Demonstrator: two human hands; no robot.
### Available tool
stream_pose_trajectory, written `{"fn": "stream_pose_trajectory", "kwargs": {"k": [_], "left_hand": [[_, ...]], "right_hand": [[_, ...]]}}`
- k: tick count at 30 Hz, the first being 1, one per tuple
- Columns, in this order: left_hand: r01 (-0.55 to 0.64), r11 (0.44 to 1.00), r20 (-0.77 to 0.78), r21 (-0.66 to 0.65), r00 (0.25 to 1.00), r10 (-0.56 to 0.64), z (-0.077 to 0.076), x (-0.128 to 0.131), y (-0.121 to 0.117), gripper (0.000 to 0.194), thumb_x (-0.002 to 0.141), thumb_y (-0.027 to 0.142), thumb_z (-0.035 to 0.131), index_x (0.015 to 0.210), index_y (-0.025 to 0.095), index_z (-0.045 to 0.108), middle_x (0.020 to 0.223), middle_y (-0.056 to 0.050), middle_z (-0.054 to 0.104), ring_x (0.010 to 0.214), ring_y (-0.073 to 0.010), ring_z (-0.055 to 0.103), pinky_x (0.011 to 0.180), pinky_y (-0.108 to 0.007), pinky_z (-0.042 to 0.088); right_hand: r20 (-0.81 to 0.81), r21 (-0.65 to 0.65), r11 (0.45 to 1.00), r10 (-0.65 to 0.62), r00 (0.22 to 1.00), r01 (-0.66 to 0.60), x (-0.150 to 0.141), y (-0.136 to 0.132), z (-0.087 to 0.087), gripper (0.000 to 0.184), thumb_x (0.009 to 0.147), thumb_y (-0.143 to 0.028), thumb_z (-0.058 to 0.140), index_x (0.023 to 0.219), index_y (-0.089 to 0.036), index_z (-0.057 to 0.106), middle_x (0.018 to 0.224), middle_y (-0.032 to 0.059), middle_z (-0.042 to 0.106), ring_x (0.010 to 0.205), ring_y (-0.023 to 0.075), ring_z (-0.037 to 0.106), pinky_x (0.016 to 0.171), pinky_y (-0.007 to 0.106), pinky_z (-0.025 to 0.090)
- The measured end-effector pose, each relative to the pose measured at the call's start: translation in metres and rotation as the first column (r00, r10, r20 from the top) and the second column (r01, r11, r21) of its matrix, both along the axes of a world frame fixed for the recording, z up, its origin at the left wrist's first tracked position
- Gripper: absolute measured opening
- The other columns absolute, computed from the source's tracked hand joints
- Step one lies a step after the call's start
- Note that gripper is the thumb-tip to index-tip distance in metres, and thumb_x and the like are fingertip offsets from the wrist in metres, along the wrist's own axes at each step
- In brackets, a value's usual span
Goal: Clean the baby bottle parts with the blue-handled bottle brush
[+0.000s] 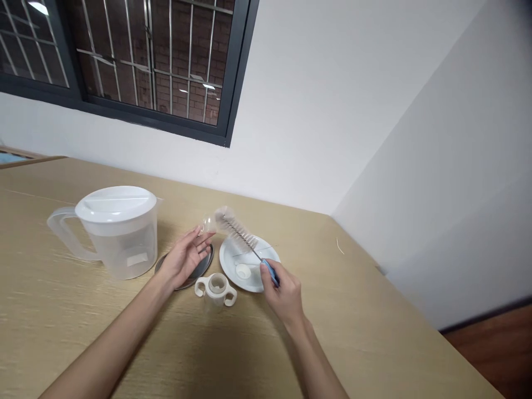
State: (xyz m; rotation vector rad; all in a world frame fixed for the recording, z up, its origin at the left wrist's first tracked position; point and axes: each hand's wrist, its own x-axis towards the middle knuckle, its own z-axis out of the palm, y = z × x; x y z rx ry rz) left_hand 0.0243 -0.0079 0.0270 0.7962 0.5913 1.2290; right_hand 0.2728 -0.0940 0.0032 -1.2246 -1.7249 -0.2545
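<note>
My right hand [285, 291] is closed around the blue handle of a bottle brush [239, 230], its pale bristles slanting up to the left. The brush tip is beside a small clear plastic cap [209, 223]; whether they touch I cannot tell. My left hand [189, 255] holds that cap at its fingertips, palm turned up. Below the hands a baby bottle [215, 296] with two cream side handles stands upright, its mouth uncovered. On a white plate [228, 269] under the brush lies a small round white piece [243, 271]. A dark round tray [206, 265] is partly hidden behind my left hand.
A translucent pitcher [124, 244] with a white lid stands to the left, its handle pointing left. The wooden table [353, 321] meets the white wall [299, 138] at the back. A thin white strip [339, 245] lies at the right. Above is a barred window [153, 61].
</note>
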Motion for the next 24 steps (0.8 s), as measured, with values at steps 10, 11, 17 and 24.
{"fn": "stream_pose_trajectory", "kwargs": {"k": [10,11,17,24], "left_hand": [[-0.006,0.994,-0.029,0.108,1.0,0.009,0.0,-0.002,-0.005,0.053,0.077,0.023,0.075,0.126,0.027,0.053,0.139,-0.009,0.056,0.087,-0.0117,0.068,0.082,-0.03,0.058],[0.005,0.993,-0.033,0.115,0.999,-0.001,0.0,-0.002,-0.006,0.056,0.077,0.022,0.076,0.127,0.027,0.053,0.139,-0.009,0.057,0.088,-0.0117,0.068,0.083,-0.029,0.058],[0.005,0.986,-0.047,0.165,0.999,0.002,0.005,-0.01,-0.005,0.054,0.08,0.028,0.073,0.129,0.027,0.052,0.135,-0.01,0.058,0.101,-0.0187,0.069,0.097,-0.041,0.055],[-0.209,0.891,-0.3,0.402,0.89,0.344,0.0,-0.011,0.005,0.07,0.063,0.031,0.085,0.123,0.02,0.05,0.12,-0.011,0.06,0.087,-0.0204,0.072,0.088,-0.042,0.058]], "right_hand": [[-0.076,0.004,1.0,-0.023,0.997,0.024,0.002,-0.005,0.004,0.021,0.096,-0.027,0.049,0.102,-0.014,0.065,0.066,0.0003,0.063,0.049,0.0092,0.052,0.051,0.02,0.042],[-0.059,0.002,1.0,-0.003,0.998,0.003,0.002,-0.005,0.004,0.021,0.096,-0.027,0.049,0.102,-0.014,0.064,0.063,-0.0008,0.061,0.047,0.0088,0.05,0.05,0.02,0.041],[0.005,-0.034,0.999,-0.023,1.0,0.023,0.003,0.0,0.005,0.021,0.096,-0.028,0.05,0.099,-0.015,0.066,0.071,0.0022,0.066,0.053,0.0096,0.055,0.054,0.021,0.042],[-0.084,0.021,0.997,-0.072,0.994,0.074,0.006,-0.003,0.006,0.021,0.095,-0.029,0.052,0.097,-0.014,0.066,0.062,-0.0007,0.061,0.047,0.009,0.047,0.05,0.021,0.04]]}}
